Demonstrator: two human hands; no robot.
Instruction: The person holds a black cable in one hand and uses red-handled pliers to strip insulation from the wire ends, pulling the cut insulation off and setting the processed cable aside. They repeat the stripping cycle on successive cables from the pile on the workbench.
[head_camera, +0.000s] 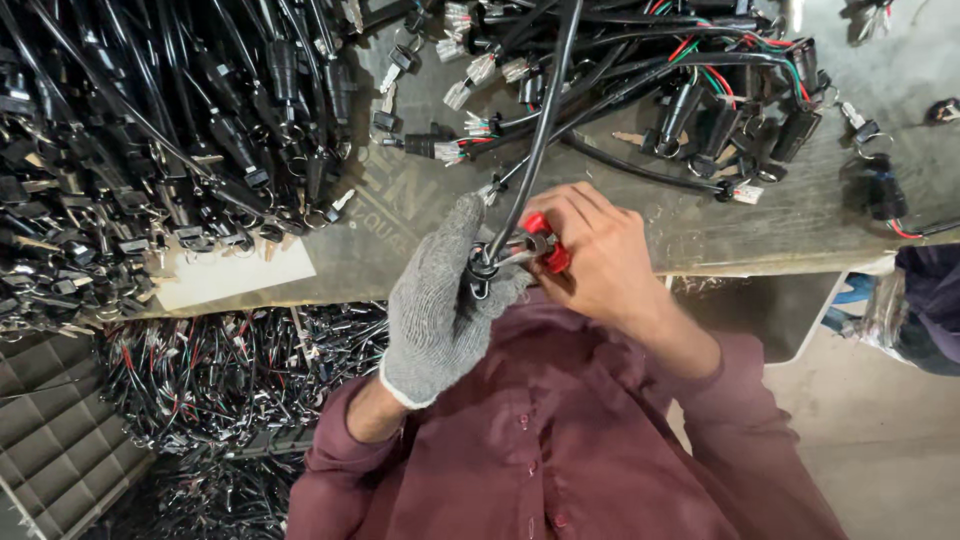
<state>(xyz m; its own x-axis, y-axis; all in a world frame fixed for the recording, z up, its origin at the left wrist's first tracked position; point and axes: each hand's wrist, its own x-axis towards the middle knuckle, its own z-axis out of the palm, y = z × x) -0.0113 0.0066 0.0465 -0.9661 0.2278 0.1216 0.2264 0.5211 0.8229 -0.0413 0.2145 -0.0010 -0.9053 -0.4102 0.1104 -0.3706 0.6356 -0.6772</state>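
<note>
Grey-knit-gloved left hand (440, 300) clamped on end of thick black sheathed cable (540, 120) at workbench edge (760, 250), bare right hand (590, 255) gripping red-handled metal pliers (540, 245) against it (wire harnesses heaped behind).

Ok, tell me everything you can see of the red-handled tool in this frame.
The red-handled metal hand tool is small, with glossy red plastic-looking grips and silvery metal jaws that point left. The bare right hand wraps around the grips and hides most of them. The jaws meet the end of a thick black cable, where a small metal ring sits, and the grey knitted-gloved left hand pinches that end. The tool is held in the air at the near edge of the grey worktable, above the maroon shirt.
</note>
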